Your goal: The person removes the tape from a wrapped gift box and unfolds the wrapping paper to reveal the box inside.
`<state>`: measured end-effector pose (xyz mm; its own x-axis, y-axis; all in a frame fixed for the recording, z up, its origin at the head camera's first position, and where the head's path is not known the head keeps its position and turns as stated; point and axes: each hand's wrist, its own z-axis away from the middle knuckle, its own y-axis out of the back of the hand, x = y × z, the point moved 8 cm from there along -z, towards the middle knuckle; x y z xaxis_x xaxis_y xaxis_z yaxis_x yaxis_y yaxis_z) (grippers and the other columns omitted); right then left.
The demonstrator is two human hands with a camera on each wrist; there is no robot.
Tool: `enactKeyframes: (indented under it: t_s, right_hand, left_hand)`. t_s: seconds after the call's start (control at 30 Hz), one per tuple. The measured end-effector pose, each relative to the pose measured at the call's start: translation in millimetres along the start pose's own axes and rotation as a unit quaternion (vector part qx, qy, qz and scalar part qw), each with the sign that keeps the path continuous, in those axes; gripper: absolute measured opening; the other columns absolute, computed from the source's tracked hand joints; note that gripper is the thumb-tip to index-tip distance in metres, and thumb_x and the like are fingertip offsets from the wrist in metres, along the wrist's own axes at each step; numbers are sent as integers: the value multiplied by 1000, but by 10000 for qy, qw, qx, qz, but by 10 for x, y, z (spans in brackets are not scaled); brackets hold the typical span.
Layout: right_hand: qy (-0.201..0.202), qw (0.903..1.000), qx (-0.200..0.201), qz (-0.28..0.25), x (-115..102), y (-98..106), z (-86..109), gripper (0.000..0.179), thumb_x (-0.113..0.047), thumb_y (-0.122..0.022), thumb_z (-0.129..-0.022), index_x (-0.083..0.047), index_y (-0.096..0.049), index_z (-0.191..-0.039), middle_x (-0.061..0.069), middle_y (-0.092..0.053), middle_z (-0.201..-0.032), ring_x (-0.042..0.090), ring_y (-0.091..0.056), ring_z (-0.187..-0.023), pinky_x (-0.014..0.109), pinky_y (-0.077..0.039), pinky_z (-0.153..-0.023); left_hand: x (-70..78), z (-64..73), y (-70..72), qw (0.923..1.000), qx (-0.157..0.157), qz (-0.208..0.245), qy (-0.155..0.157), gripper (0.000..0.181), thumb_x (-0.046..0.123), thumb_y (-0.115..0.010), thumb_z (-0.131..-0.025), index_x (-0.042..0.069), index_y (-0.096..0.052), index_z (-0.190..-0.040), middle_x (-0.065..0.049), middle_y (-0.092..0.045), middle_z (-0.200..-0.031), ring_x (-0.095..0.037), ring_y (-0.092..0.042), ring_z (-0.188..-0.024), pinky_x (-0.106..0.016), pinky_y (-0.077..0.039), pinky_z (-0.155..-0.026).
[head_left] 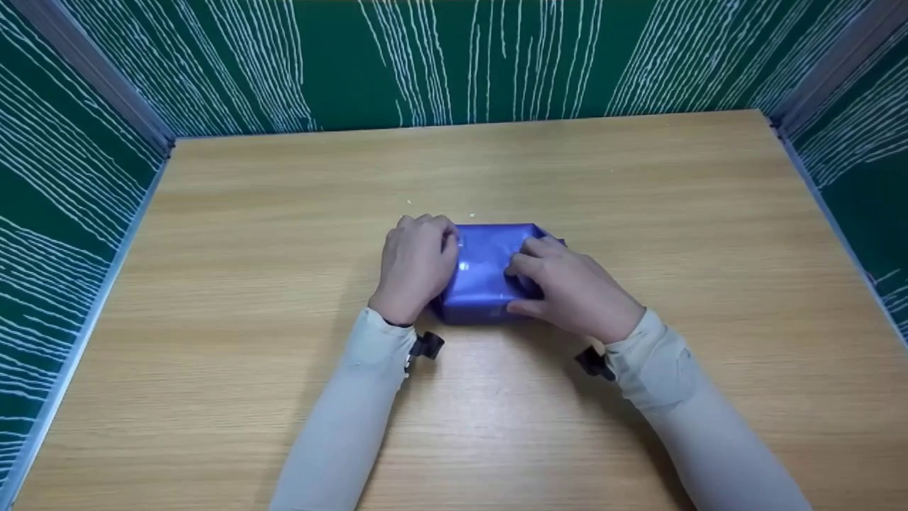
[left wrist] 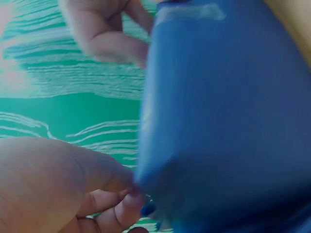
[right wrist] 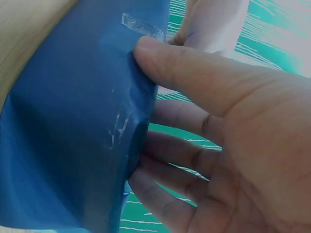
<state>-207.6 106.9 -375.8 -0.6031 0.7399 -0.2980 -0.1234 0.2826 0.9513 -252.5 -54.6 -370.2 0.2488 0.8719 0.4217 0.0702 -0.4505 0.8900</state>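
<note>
A box wrapped in shiny blue-purple paper (head_left: 482, 273) lies on the wooden table in front of the person. At its left end, my left hand (head_left: 417, 264) holds the wrapping, the fingers curled down over that side. In the left wrist view, the thumb and fingertips of this left hand (left wrist: 63, 187) pinch at the box's corner, beside a crumpled bit of blue paper. My right hand (head_left: 571, 287) grips the right part of the box. Its thumb lies on the front face, while the other fingers (right wrist: 182, 145) bend onto the top. A strip of clear tape (right wrist: 141, 26) shows near the thumb.
The wooden table (head_left: 248, 319) reaches back to green walls (head_left: 340, 64) streaked with white lines. Small white scraps (head_left: 472, 214) lie just behind the box. Each wrist carries a small black camera (head_left: 428, 345) over a light sleeve.
</note>
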Motion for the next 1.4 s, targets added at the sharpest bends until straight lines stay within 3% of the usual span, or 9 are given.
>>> enactKeyframes:
  t_s: [0.17, 0.3, 0.47, 0.7, 0.87, 1.13, 1.4]
  right_hand:
    - [-68, 10000, -53, -16, 9, 3, 2, 42, -39, -85, -86, -10, -72, -113, 6, -58, -102, 24, -52, -90, 35, -49, -71]
    - [-91, 9999, -63, -21, 10, 3, 7, 42, -39, -85, -86, -10, -72, -114, 6, -58, -102, 24, -52, -92, 36, -50, -71]
    - [-109, 9999, -89, -14, 11, -7, 3, 43, -39, -85, -86, -10, -72, -115, 6, -58, -104, 24, -53, -94, 37, -52, -74]
    - [-64, 10000, -59, -28, 7, -7, 2, 43, -38, -85, -86, -9, -72, -114, 6, -58, -103, 24, -53, -91, 36, -51, -72]
    - [-7, 10000, 38, -16, 4, -2, 7, 42, -37, -86, -85, -10, -71, -112, 6, -57, -101, 25, -53, -91, 37, -49, -67]
    - [-27, 10000, -17, -30, 4, -6, 5, 43, -39, -85, -86, -10, -71, -114, 6, -56, -101, 24, -52, -90, 35, -49, -69]
    - [27, 9999, 46, -89, -1, -4, 0, 41, -37, -86, -85, -10, -72, -112, 6, -56, -99, 24, -51, -89, 35, -48, -67]
  left_hand:
    - [66, 5, -28, 9971, -435, -214, -584, 29, 12, -58, -102, 19, -76, -124, -5, -69, -108, -27, -54, -98, -39, -44, -86]
    - [104, 13, -75, 9944, -563, -313, -842, 28, 15, -59, -102, 20, -77, -123, -5, -67, -106, -26, -52, -95, -39, -43, -84]
    - [91, 8, -82, 9953, -488, -325, -777, 21, 17, -61, -99, 16, -75, -115, -4, -67, -104, -27, -53, -96, -41, -44, -85]
    - [59, 4, -130, 9944, -786, -410, -581, 44, 18, -58, -97, 20, -65, -141, -7, -63, -115, -27, -49, -103, -40, -42, -90]
    - [37, -1, -117, 9952, -733, -351, -538, 34, 16, -60, -94, 18, -72, -125, -5, -61, -109, -27, -48, -103, -40, -42, -89]
    - [21, -22, -96, 9965, -505, -267, -608, 17, 14, -60, -95, 13, -71, -109, -5, -64, -106, -28, -53, -99, -42, -45, -87]
    - [11, -19, -111, 9958, -652, -220, -606, 33, 14, -55, -104, 17, -69, -133, -6, -64, -113, -26, -54, -102, -40, -47, -88]
